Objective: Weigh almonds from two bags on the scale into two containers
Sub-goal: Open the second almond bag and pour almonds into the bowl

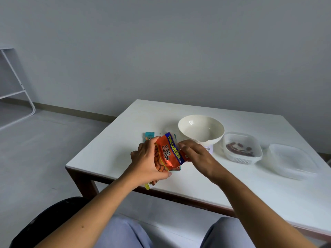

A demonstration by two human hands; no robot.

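An orange bag of salted almonds [167, 154] is held tilted above the table's near left part. My left hand [146, 162] grips its lower body and my right hand [195, 154] pinches its top corner. A second, teal bag [150, 135] lies flat on the table behind it, mostly hidden. The cream bowl [201, 130] sits on the white scale [208, 149], whose display is partly covered by my right hand. To the right stand a clear container with a few almonds [241, 149] and an empty clear container [292, 161].
The white table [250, 190] has a dark wooden frame; its near edge runs just above my knees. A white metal rack [16, 83] stands on the floor at the far left. A grey wall lies behind the table.
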